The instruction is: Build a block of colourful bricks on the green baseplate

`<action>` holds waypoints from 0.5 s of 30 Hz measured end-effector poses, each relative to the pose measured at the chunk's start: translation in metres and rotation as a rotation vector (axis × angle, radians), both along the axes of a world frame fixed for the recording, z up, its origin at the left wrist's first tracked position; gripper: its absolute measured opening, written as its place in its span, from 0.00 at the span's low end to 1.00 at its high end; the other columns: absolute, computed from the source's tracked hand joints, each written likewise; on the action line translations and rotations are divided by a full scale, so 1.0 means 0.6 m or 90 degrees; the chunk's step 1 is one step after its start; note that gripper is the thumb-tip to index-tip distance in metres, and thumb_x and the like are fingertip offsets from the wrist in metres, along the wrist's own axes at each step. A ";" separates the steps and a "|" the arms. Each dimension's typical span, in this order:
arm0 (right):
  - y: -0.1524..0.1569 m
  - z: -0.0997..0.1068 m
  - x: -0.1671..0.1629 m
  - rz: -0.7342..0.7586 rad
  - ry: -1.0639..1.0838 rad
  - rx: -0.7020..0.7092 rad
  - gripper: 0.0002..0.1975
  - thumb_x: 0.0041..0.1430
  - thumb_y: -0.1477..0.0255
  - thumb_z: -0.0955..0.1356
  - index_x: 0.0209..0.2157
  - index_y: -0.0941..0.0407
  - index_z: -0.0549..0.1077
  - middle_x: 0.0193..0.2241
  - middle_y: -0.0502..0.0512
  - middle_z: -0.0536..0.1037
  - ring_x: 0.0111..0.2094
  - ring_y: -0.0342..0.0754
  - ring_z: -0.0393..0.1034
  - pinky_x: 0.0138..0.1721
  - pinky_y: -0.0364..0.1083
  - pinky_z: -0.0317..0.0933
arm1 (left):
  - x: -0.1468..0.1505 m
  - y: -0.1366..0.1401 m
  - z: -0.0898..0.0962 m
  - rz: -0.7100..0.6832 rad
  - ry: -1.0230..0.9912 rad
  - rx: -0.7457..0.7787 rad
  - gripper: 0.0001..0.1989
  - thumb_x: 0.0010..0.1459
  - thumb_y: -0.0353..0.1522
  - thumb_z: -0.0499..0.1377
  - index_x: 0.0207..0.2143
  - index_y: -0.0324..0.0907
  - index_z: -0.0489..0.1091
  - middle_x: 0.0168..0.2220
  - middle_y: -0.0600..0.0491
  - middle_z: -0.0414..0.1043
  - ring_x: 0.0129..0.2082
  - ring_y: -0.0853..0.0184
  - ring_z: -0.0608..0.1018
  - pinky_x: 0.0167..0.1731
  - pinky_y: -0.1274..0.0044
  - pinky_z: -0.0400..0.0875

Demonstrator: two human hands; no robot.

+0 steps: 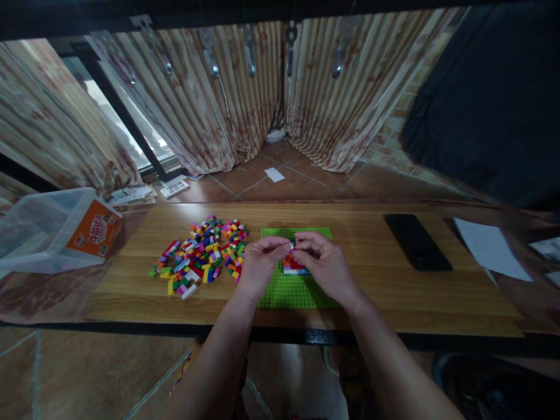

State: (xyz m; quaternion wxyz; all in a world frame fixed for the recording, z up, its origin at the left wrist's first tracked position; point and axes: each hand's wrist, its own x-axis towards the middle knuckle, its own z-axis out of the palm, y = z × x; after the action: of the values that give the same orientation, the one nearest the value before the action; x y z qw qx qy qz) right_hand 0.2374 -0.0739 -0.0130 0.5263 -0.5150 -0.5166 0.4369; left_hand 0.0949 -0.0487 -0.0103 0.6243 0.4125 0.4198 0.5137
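Both my hands meet above a green studded baseplate [289, 294] on the wooden table. The thumb and fingers of my left hand [265, 259] are pinched at a small toy brick [291, 247], pale where it shows. From the other side, my right hand [321, 256] pinches at the same spot, its fingertips close to the left ones. Below the fingers, a low block of joined bricks [296, 270], red, orange and white-blue, sits on the baseplate. My hands cover part of it.
Left of the baseplate lies a loose heap of coloured bricks [205, 251]. A black phone [415, 242] lies on the table's right side, with white paper [492, 248] beyond it. A clear plastic box [48, 227] with an orange label stands at the far left.
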 end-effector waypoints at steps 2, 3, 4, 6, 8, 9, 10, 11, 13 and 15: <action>0.000 0.000 0.000 -0.002 0.007 -0.002 0.16 0.50 0.69 0.71 0.42 0.54 0.73 0.28 0.48 0.80 0.29 0.44 0.74 0.35 0.46 0.68 | 0.000 0.001 -0.001 -0.006 0.015 0.028 0.05 0.43 0.30 0.70 0.26 0.40 0.79 0.26 0.54 0.78 0.27 0.73 0.76 0.32 0.80 0.70; 0.000 0.000 0.000 -0.002 0.012 -0.005 0.16 0.50 0.69 0.71 0.42 0.54 0.72 0.28 0.48 0.80 0.28 0.44 0.74 0.35 0.46 0.67 | 0.000 0.002 -0.001 -0.010 0.024 0.042 0.05 0.43 0.29 0.69 0.26 0.40 0.79 0.27 0.54 0.78 0.26 0.72 0.76 0.32 0.80 0.71; 0.000 0.000 0.001 -0.003 0.016 -0.008 0.16 0.50 0.69 0.72 0.42 0.54 0.72 0.28 0.48 0.80 0.28 0.44 0.74 0.34 0.46 0.68 | 0.000 0.003 -0.001 -0.013 0.035 0.056 0.04 0.44 0.29 0.69 0.26 0.40 0.79 0.27 0.54 0.79 0.26 0.72 0.76 0.32 0.80 0.71; 0.000 -0.001 0.001 -0.005 0.018 -0.016 0.16 0.49 0.69 0.72 0.42 0.54 0.72 0.28 0.48 0.80 0.28 0.44 0.74 0.34 0.46 0.68 | -0.001 0.004 0.000 -0.020 0.064 0.079 0.03 0.46 0.29 0.68 0.26 0.40 0.79 0.27 0.54 0.79 0.26 0.71 0.76 0.32 0.79 0.71; 0.000 -0.002 0.002 -0.008 0.019 -0.021 0.16 0.48 0.69 0.72 0.42 0.55 0.72 0.28 0.49 0.80 0.27 0.44 0.73 0.33 0.46 0.67 | -0.002 0.004 0.000 -0.025 0.091 0.100 0.02 0.47 0.29 0.68 0.26 0.40 0.79 0.27 0.54 0.79 0.27 0.71 0.76 0.32 0.79 0.71; 0.000 -0.003 0.002 -0.009 0.021 -0.024 0.16 0.48 0.69 0.72 0.41 0.55 0.72 0.28 0.49 0.80 0.27 0.44 0.73 0.33 0.46 0.67 | -0.003 0.005 0.000 -0.027 0.104 0.111 0.01 0.48 0.29 0.67 0.26 0.40 0.79 0.27 0.54 0.79 0.26 0.71 0.76 0.31 0.79 0.71; 0.000 -0.003 0.002 -0.009 0.022 -0.027 0.16 0.48 0.69 0.72 0.41 0.55 0.73 0.28 0.49 0.80 0.27 0.44 0.73 0.33 0.46 0.67 | -0.003 0.005 -0.001 -0.031 0.115 0.123 0.01 0.49 0.29 0.67 0.26 0.41 0.79 0.26 0.54 0.79 0.26 0.71 0.76 0.31 0.80 0.71; 0.000 -0.003 0.002 -0.010 0.025 -0.029 0.16 0.47 0.69 0.72 0.41 0.55 0.73 0.28 0.49 0.80 0.27 0.44 0.73 0.32 0.46 0.67 | -0.003 0.004 -0.001 -0.032 0.124 0.134 0.01 0.49 0.29 0.67 0.26 0.41 0.79 0.26 0.54 0.79 0.26 0.71 0.76 0.30 0.80 0.71; 0.000 -0.003 0.001 -0.015 0.040 -0.034 0.16 0.46 0.69 0.72 0.40 0.55 0.73 0.28 0.49 0.80 0.26 0.44 0.73 0.32 0.46 0.68 | -0.002 0.003 -0.002 -0.028 0.132 0.150 0.01 0.50 0.29 0.66 0.26 0.41 0.79 0.26 0.54 0.79 0.26 0.71 0.77 0.30 0.80 0.71; 0.000 -0.002 0.000 -0.029 0.062 -0.038 0.16 0.45 0.69 0.73 0.39 0.55 0.73 0.27 0.49 0.80 0.26 0.44 0.73 0.31 0.46 0.68 | 0.000 0.001 -0.003 -0.015 0.125 0.156 0.01 0.50 0.29 0.66 0.27 0.41 0.79 0.27 0.54 0.79 0.26 0.71 0.77 0.30 0.80 0.71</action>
State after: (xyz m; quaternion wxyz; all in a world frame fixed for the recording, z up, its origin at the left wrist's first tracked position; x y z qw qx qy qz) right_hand 0.2372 -0.0740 -0.0144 0.5449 -0.5200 -0.4654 0.4648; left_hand 0.0948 -0.0481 -0.0123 0.5312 0.5391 0.4079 0.5107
